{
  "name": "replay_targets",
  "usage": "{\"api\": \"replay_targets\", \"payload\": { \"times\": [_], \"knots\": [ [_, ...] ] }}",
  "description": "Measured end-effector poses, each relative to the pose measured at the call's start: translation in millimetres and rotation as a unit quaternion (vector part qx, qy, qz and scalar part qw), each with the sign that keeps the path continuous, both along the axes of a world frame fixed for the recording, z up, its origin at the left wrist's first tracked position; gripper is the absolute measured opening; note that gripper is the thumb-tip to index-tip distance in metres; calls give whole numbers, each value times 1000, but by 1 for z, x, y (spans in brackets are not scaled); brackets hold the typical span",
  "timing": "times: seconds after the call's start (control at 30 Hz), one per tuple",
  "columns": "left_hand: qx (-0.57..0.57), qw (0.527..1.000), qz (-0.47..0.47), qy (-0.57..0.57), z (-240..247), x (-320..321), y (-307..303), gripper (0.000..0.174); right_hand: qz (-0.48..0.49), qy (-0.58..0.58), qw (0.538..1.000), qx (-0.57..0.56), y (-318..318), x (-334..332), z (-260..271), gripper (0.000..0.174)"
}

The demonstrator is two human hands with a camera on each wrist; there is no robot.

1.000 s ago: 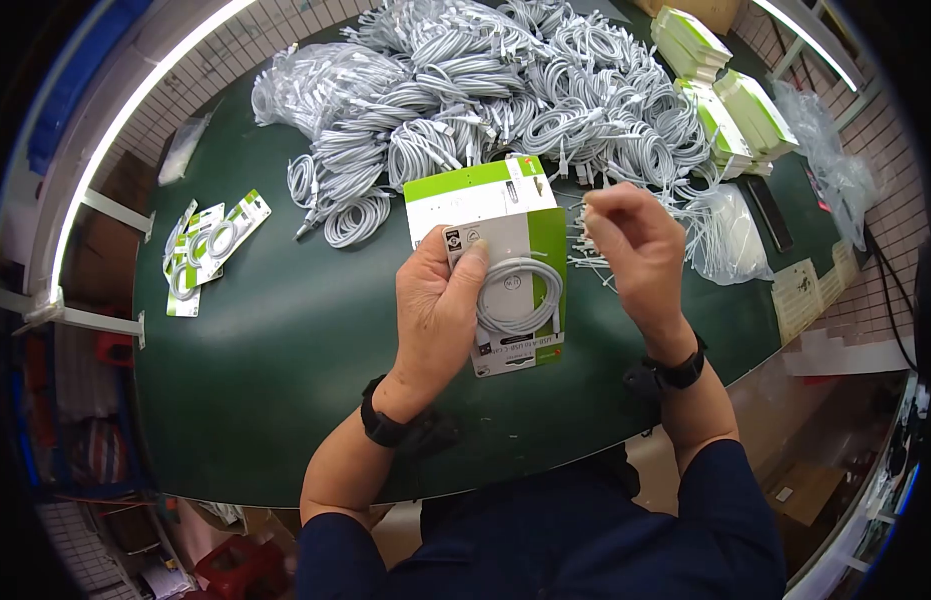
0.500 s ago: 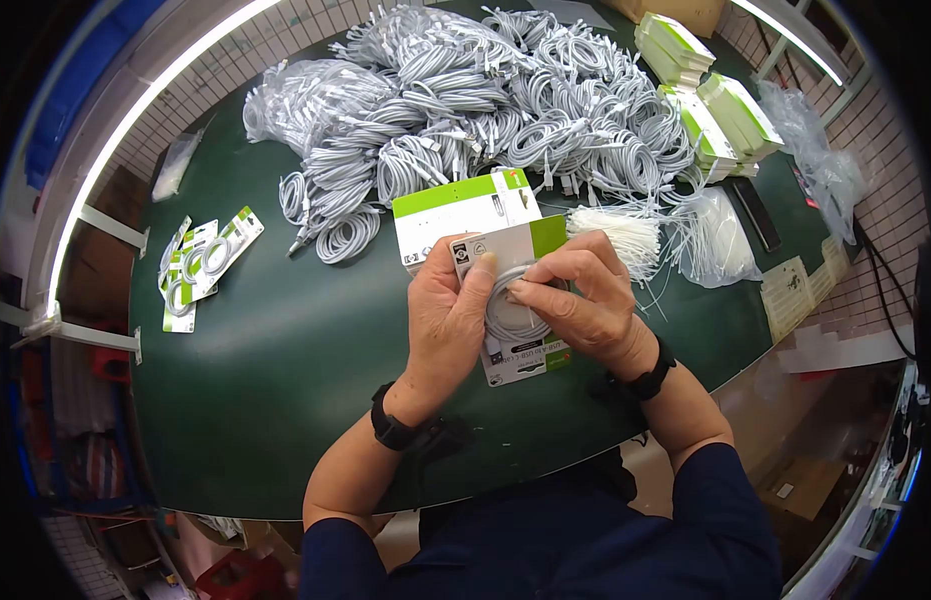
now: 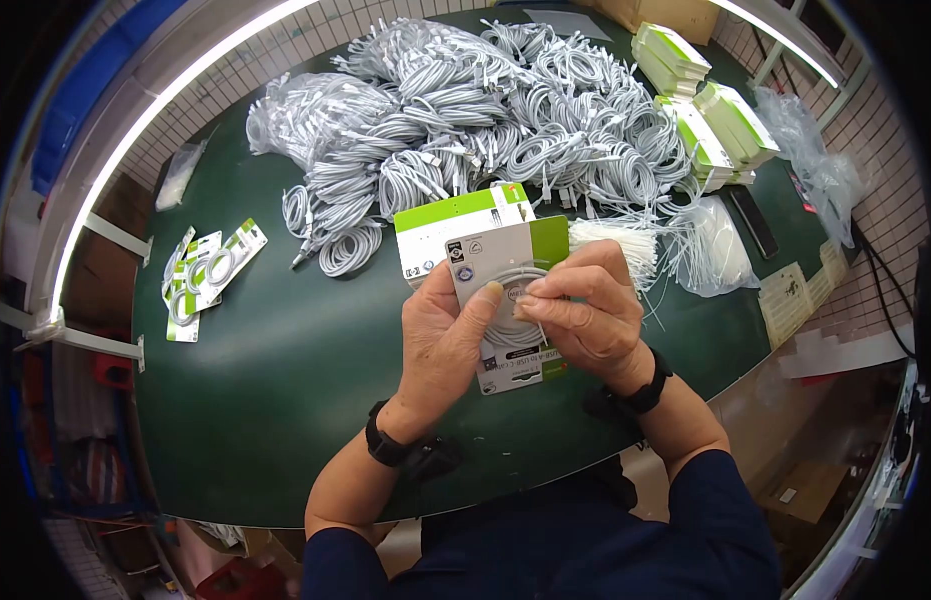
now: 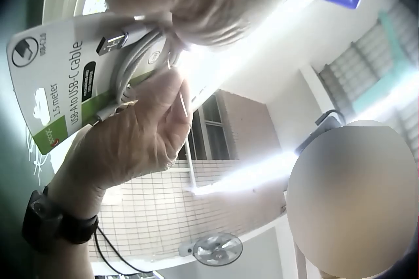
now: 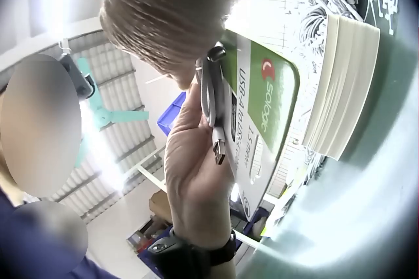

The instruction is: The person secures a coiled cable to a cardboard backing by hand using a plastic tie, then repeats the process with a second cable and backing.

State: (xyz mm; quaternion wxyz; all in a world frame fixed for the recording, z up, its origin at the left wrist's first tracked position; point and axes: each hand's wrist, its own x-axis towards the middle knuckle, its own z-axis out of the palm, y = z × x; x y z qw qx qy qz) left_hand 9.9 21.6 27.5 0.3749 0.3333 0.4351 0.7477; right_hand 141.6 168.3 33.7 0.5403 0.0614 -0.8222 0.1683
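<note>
The left hand point(image 3: 440, 335) grips a white and green printed card point(image 3: 495, 380) by its left side, thumb on the front. A coiled light grey cable point(image 3: 507, 335) lies against the card. The right hand point(image 3: 595, 315) pinches a thin white tie at the coil; in the left wrist view the tie point(image 4: 182, 104) sticks out between the fingertips. The cable's USB plug point(image 5: 219, 153) shows beside the card in the right wrist view. Behind the held card, a stack of similar cards point(image 3: 415, 240) stands on the green table point(image 3: 275, 400).
A large heap of coiled cables point(image 3: 435, 90) covers the back. Several carded cables point(image 3: 220, 265) lie at left. White ties point(image 3: 625, 245), a bag of ties point(image 3: 715, 250), a dark phone-like object point(image 3: 753, 222) and card stacks point(image 3: 735, 125) are at right.
The right hand has come from beside the card to the cable coil, where its fingertips now pinch the tie. The left hand keeps its hold on the card.
</note>
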Motion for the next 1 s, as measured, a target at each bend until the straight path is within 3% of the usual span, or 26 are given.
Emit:
{"api": "replay_targets", "payload": {
  "times": [0.8, 0.9, 1.0],
  "knots": [
    [-17, 1000, 16, 1, -6, 0, 2, 34, 138, -29, 989, -38, -12, 6, 4, 27],
    [-16, 1000, 21, 1, -7, 1, 3, 34, 146, -37, 987, -57, -11, 6, 5, 29],
    [-21, 1000, 22, 4, -9, 4, 4, 33, 119, -3, 981, -156, -17, 3, -4, 31]
  ]
}}
